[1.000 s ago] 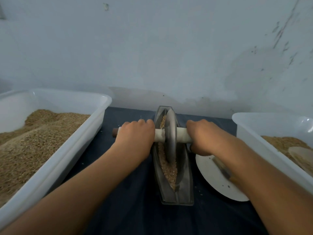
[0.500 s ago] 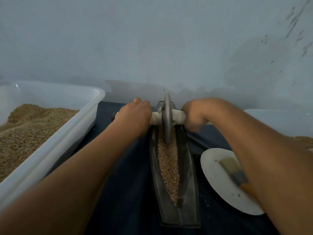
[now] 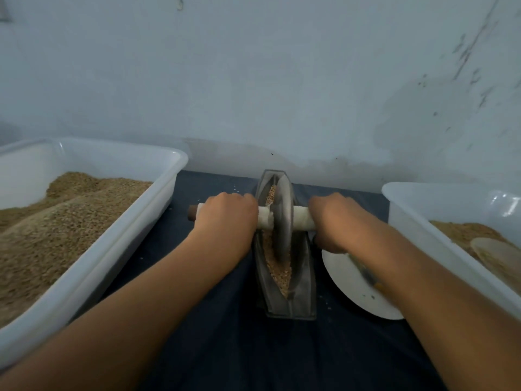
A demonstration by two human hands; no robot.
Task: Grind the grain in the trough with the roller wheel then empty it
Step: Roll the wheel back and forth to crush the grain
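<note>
A dark metal boat-shaped trough (image 3: 303, 280) lies lengthways on the dark cloth, with tan grain (image 3: 279, 273) along its groove. The grey roller wheel (image 3: 282, 218) stands upright in the groove near the trough's middle. A white-wrapped axle handle (image 3: 303, 218) runs through the wheel. My left hand (image 3: 227, 218) grips the axle left of the wheel, and my right hand (image 3: 332, 221) grips it on the right. Grain under the wheel is hidden.
A large white tub (image 3: 118, 249) heaped with grain stands at the left. Another white tub (image 3: 417, 218) with tan meal and a scoop is at the right. A white plate (image 3: 346, 283) with a brush lies beside the trough under my right forearm. The wall is close behind.
The wheel has rolled back from the trough's far end toward the middle, with both hands still on the axle. The camera has tipped up again.
</note>
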